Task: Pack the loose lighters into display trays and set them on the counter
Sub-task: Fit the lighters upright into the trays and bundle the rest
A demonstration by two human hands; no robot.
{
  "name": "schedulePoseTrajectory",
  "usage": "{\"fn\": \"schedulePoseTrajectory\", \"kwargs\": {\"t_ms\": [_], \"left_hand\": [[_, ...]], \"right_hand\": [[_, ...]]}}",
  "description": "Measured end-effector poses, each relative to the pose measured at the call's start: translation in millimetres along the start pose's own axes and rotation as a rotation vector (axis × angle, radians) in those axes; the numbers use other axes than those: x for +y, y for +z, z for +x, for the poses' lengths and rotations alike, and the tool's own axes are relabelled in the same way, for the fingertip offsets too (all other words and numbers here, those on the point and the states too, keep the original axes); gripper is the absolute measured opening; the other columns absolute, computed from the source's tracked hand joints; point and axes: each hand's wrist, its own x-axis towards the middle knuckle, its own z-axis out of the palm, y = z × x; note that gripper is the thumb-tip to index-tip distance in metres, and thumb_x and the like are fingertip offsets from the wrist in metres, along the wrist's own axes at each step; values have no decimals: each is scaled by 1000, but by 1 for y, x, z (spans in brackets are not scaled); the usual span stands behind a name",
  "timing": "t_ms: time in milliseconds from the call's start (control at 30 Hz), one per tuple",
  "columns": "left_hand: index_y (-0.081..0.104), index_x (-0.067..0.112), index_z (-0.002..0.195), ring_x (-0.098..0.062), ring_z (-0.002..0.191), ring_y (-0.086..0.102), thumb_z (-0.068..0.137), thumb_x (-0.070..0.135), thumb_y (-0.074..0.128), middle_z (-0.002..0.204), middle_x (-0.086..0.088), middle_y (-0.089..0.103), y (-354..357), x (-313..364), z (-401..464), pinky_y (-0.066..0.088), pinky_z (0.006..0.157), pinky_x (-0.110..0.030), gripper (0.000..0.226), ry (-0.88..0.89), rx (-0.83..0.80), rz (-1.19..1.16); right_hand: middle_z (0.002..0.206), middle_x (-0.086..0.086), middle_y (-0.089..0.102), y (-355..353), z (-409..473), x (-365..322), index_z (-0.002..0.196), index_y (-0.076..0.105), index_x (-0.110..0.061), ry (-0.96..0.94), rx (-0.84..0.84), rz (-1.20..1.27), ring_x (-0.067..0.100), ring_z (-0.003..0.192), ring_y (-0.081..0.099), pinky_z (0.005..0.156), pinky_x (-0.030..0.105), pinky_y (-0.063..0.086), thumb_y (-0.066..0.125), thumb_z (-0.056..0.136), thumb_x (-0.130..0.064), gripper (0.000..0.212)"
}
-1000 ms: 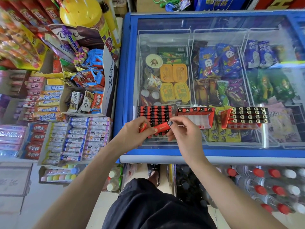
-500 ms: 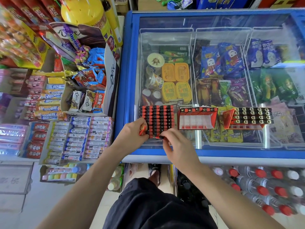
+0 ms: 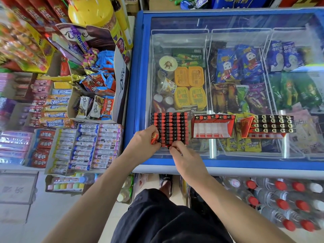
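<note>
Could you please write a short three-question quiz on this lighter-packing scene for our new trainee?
1. True or false: the middle tray on the freezer lid is packed full.
2. How many trays sit on the lid?
3. Which hand holds spare lighters: A left hand, B right hand?

Key: 1 false, it holds only one row at the back. 2 three. 3 A; the right fingertips work at the near edge of the full tray.
</note>
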Motion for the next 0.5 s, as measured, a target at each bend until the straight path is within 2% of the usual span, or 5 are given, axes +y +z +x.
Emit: {"fn": "schedulePoseTrajectory", "kwargs": {"t_ms": [167,267,367,433,500], "left_hand": [[47,15,100,-13,59,53,95,21,66,77,0,59,0,5,0,47,58,-27,21,-46,22,-40],[43,10,107,-10,51,57,101,24,62,71,-4,64,-3,15,-4,46,49,-21,24,-105,1,-222],[43,6,112,-12,59,68,103,27,59,77,-12,74,-7,28,-7,51,54,-17,28,-155,-10,-414],[47,5,110,-14,70,74,104,30,57,87,-12,76,-7,34,-8,61,64,-27,27,-165,-6,-512],[51,6,106,-18,78,77,105,33,55,84,-5,76,-5,36,-6,64,79,-46,27,-156,3,-551]], "right_hand": [[98,11,60,-2,3,-1,103,68,0,-35,6,-4,20,70,56,48,33,51,80,72,9,35],[97,10,60,-4,5,-4,109,67,-1,1,15,9,20,67,56,48,31,51,80,67,12,46],[95,5,56,-13,9,-9,110,61,-7,90,55,59,16,60,50,44,28,49,74,81,3,34],[97,2,55,-22,15,-13,109,56,-11,190,67,169,17,62,52,47,31,51,62,94,-7,17],[96,-1,58,-32,23,-16,106,59,-12,335,74,385,15,68,56,57,32,51,57,97,-8,10]]}}
